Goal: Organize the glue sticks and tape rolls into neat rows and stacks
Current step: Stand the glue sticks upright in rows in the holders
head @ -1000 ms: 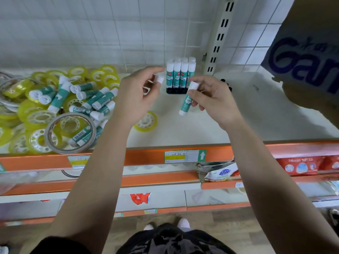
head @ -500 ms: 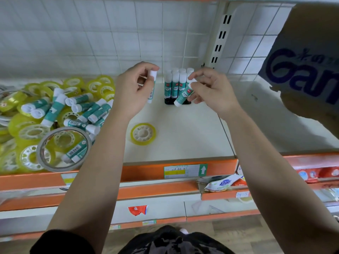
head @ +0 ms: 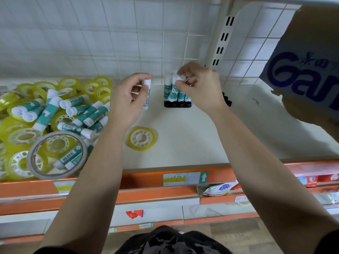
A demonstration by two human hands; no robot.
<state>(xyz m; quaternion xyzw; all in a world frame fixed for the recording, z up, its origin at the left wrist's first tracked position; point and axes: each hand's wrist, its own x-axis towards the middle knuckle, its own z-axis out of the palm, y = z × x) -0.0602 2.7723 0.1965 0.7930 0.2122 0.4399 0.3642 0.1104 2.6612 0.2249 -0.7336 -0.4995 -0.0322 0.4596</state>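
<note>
Teal-and-white standing glue sticks (head: 167,87) form one small upright block at the back of the shelf (head: 201,129), the only tidy patch in the head view. By the look of it, the job is barely begun: to the left, loose glue sticks (head: 73,110) lie criss-crossed over a heap of yellow tape rolls (head: 22,132), a large tape ring (head: 56,154) sits on top of them, and a lone tape roll (head: 141,138) lies flat apart from the pile, with no roll stacked. The left hand (head: 126,99) is curled round a spare glue stick (head: 147,94), held upright just beside the block. The right hand (head: 200,87) pinches the white cap of a capped glue stick (head: 180,77) at the block's front edge
</note>
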